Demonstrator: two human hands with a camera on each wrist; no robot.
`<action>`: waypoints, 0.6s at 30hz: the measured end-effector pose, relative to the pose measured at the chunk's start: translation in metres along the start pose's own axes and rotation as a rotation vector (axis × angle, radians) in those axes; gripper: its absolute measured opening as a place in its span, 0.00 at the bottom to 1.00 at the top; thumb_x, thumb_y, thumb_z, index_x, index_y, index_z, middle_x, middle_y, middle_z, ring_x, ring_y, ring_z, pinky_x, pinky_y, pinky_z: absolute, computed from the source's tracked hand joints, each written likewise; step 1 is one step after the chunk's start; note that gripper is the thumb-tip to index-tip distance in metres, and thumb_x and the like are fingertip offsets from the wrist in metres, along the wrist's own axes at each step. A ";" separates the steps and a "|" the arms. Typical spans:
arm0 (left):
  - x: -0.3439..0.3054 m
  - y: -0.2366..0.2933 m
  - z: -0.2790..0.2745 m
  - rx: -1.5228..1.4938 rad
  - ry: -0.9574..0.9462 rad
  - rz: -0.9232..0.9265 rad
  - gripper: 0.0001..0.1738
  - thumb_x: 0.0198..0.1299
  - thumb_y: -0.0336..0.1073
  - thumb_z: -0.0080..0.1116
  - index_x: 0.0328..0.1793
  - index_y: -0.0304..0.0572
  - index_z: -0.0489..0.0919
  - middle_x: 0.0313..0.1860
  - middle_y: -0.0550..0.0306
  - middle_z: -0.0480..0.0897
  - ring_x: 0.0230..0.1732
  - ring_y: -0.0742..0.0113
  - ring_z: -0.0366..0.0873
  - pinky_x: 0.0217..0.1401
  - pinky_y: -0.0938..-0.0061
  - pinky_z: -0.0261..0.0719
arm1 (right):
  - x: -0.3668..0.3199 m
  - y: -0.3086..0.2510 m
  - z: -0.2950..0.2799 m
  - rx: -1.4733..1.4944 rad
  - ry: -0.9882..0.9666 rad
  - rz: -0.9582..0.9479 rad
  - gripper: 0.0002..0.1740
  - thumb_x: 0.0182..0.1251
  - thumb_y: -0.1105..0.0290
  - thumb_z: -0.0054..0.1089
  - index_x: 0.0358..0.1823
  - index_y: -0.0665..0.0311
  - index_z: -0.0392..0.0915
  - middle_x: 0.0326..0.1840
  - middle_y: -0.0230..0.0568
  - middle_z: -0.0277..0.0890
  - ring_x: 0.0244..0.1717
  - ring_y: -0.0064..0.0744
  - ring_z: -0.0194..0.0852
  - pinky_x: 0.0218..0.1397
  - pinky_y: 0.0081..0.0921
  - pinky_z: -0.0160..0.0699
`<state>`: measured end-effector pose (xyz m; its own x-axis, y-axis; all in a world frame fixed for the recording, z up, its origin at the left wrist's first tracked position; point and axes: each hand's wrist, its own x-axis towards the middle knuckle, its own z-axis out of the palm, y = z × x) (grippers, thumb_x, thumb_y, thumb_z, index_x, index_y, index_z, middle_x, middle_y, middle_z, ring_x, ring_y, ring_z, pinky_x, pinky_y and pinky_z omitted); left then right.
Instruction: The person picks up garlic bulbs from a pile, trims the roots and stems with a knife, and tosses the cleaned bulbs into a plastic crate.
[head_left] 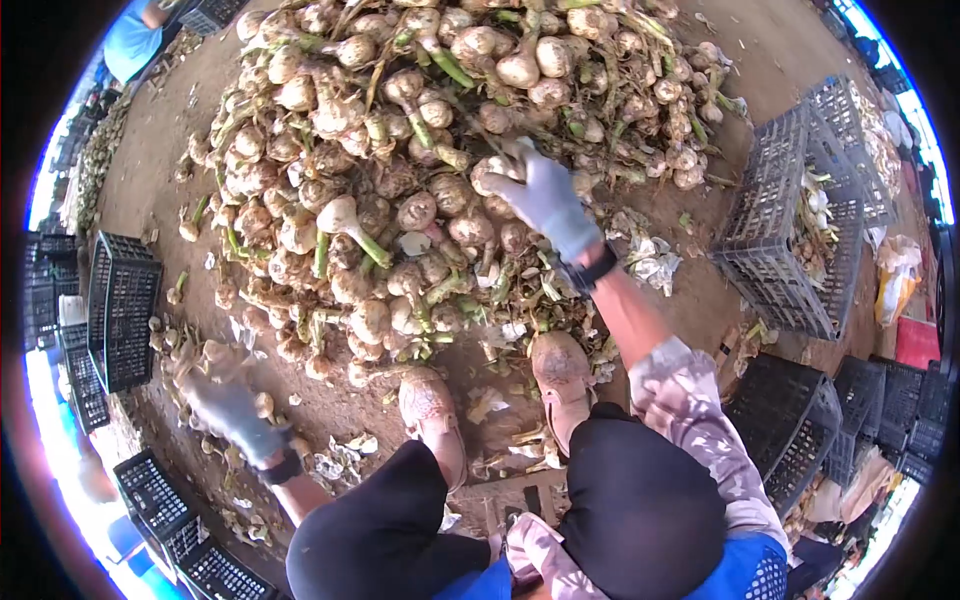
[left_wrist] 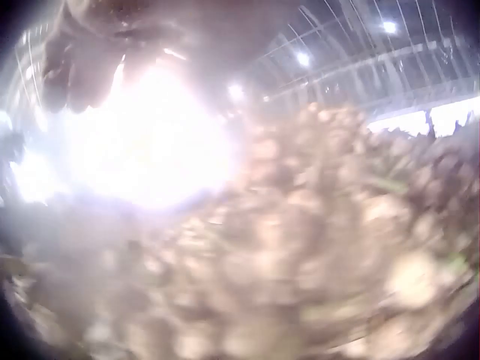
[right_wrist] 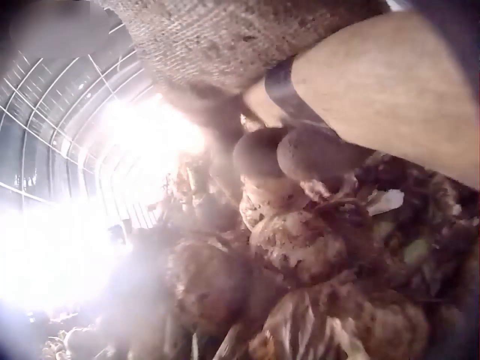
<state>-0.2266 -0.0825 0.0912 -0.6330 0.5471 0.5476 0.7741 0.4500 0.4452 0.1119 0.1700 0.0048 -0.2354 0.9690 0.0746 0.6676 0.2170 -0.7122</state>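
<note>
A large heap of garlic bulbs (head_left: 370, 200) with stubby green stalks lies on the ground before the person. Near its middle, the gloved right hand (head_left: 550, 205) grips a garlic bulb (right_wrist: 271, 201); dark fingertips (right_wrist: 259, 154) press on it in the right wrist view. At lower left, the gloved left hand (head_left: 228, 405) is blurred over loose bulbs (head_left: 265, 405) on the ground. Glare in the left wrist view obscures the space below that hand's fingers (left_wrist: 90, 79), so I cannot tell whether they hold anything.
Black plastic crates (head_left: 122, 310) stand at left, with more stacked at lower right. A grey crate (head_left: 800, 220) at right contains stalks and pale scraps. Papery skins (head_left: 345, 458) litter the soil around the person's shoes (head_left: 432, 415). Another person in blue (head_left: 133, 45) is at upper left.
</note>
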 end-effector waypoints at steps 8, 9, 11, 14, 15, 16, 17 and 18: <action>-0.084 0.170 0.107 -1.058 -0.610 0.168 0.27 0.56 0.22 0.54 0.63 0.32 0.65 0.56 0.49 0.74 0.50 0.67 0.76 0.51 0.75 0.76 | -0.055 -0.064 -0.052 0.830 0.066 0.080 0.13 0.56 0.68 0.67 0.39 0.69 0.79 0.29 0.37 0.80 0.23 0.18 0.75 0.22 0.13 0.74; -0.093 0.185 0.114 -1.265 -0.738 -0.020 0.28 0.55 0.23 0.56 0.64 0.34 0.64 0.54 0.50 0.75 0.50 0.67 0.76 0.51 0.76 0.77 | -0.072 -0.072 -0.045 0.968 0.004 0.117 0.13 0.56 0.68 0.67 0.40 0.68 0.79 0.28 0.36 0.80 0.21 0.18 0.74 0.21 0.13 0.72; -0.103 0.192 0.114 -1.483 -0.902 -0.357 0.27 0.53 0.19 0.57 0.61 0.37 0.66 0.54 0.55 0.75 0.53 0.71 0.73 0.54 0.75 0.73 | -0.097 -0.077 -0.027 0.930 -0.033 0.191 0.12 0.60 0.67 0.64 0.40 0.69 0.79 0.26 0.35 0.80 0.19 0.17 0.72 0.20 0.13 0.67; -0.103 0.179 0.099 -1.371 -0.993 -0.312 0.30 0.50 0.17 0.57 0.62 0.36 0.65 0.50 0.57 0.78 0.51 0.70 0.75 0.56 0.79 0.71 | -0.107 -0.062 -0.047 0.548 -0.102 -0.125 0.09 0.58 0.70 0.65 0.36 0.67 0.79 0.27 0.37 0.79 0.22 0.21 0.73 0.24 0.18 0.69; -0.114 0.172 0.102 -1.349 -0.952 -0.372 0.27 0.50 0.20 0.56 0.60 0.38 0.69 0.49 0.57 0.78 0.49 0.68 0.76 0.55 0.76 0.72 | -0.110 -0.051 -0.048 0.276 0.010 -0.256 0.11 0.51 0.71 0.67 0.36 0.65 0.78 0.26 0.40 0.77 0.23 0.31 0.76 0.26 0.24 0.72; -0.115 0.157 0.110 -1.335 -0.953 -0.381 0.27 0.50 0.20 0.56 0.60 0.38 0.69 0.49 0.57 0.78 0.49 0.68 0.76 0.55 0.76 0.72 | -0.116 -0.045 -0.049 0.286 0.001 -0.249 0.11 0.51 0.71 0.67 0.36 0.65 0.78 0.26 0.40 0.77 0.23 0.31 0.76 0.26 0.24 0.72; -0.109 0.135 0.120 -1.179 -1.051 0.095 0.26 0.51 0.22 0.55 0.59 0.39 0.70 0.49 0.56 0.78 0.48 0.66 0.76 0.54 0.73 0.72 | -0.121 -0.047 -0.053 0.088 -0.073 -0.312 0.15 0.47 0.71 0.67 0.38 0.64 0.77 0.27 0.40 0.76 0.25 0.35 0.77 0.27 0.28 0.73; -0.110 0.121 0.132 -0.986 -1.107 0.568 0.24 0.52 0.24 0.54 0.58 0.40 0.71 0.50 0.55 0.78 0.48 0.65 0.76 0.54 0.70 0.73 | -0.123 -0.048 -0.056 -0.114 -0.142 -0.379 0.18 0.43 0.71 0.67 0.39 0.63 0.76 0.27 0.41 0.74 0.26 0.40 0.77 0.28 0.31 0.74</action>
<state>-0.0636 0.0045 -0.0086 0.3792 0.8971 0.2268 0.3201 -0.3571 0.8775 0.1483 0.0474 0.0686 -0.5688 0.7941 0.2140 0.5873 0.5744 -0.5703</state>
